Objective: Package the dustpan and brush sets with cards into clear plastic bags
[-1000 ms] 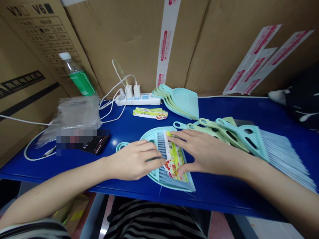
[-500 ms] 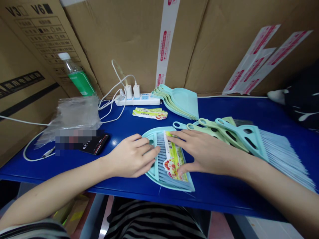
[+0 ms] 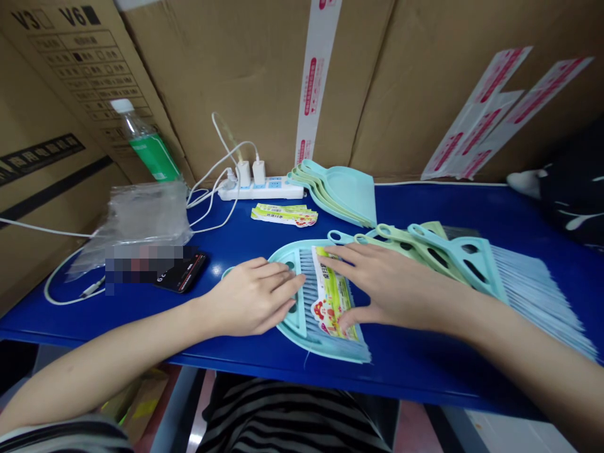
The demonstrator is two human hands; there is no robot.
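Observation:
In the head view, a light-blue dustpan (image 3: 309,347) lies on the blue table with a matching hand brush (image 3: 309,296) on top, bristles to the right. My left hand (image 3: 257,296) is closed over the brush and dustpan at the handle side, hiding most of the handles. A yellow-green printed label card (image 3: 334,302) rests across the bristles. Spread over that card is my right hand (image 3: 377,283), its fingertips touching the upper part and its thumb the lower part.
Several brushes (image 3: 476,264) lie to the right. Stacked dustpans (image 3: 352,192) and more label cards (image 3: 284,214) are behind. A power strip (image 3: 262,190) with cables, plastic bags (image 3: 146,214), a phone (image 3: 182,274) and a bottle (image 3: 153,151) stand left. Cardboard (image 3: 245,69) backs the table.
The brush and label card have shifted slightly right over the dustpan. The card is a little more tilted, and a handle end now shows left of my left hand.

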